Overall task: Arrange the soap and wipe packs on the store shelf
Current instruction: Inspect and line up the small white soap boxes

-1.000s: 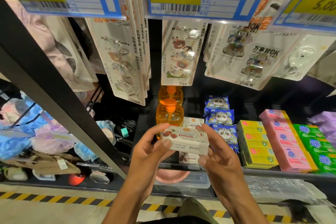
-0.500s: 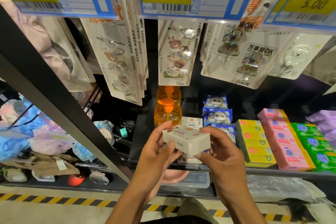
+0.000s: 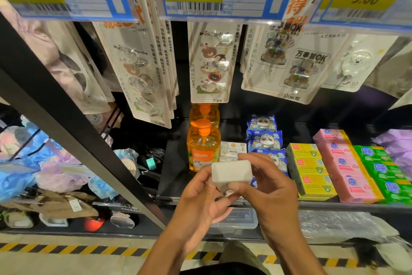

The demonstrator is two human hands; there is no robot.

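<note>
Left hand and right hand pinch a white soap box at centre frame, and so light a fingertip hold could let it slip off the shelf.

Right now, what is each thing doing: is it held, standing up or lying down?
white soap box: held in the air, tilted
left hand: grips the box's left end
right hand: grips the box's right end
orange pump bottles: standing upright
panda wipe packs: lying in a row
yellow soap boxes: lying flat in a row
hook cards: hanging
</note>
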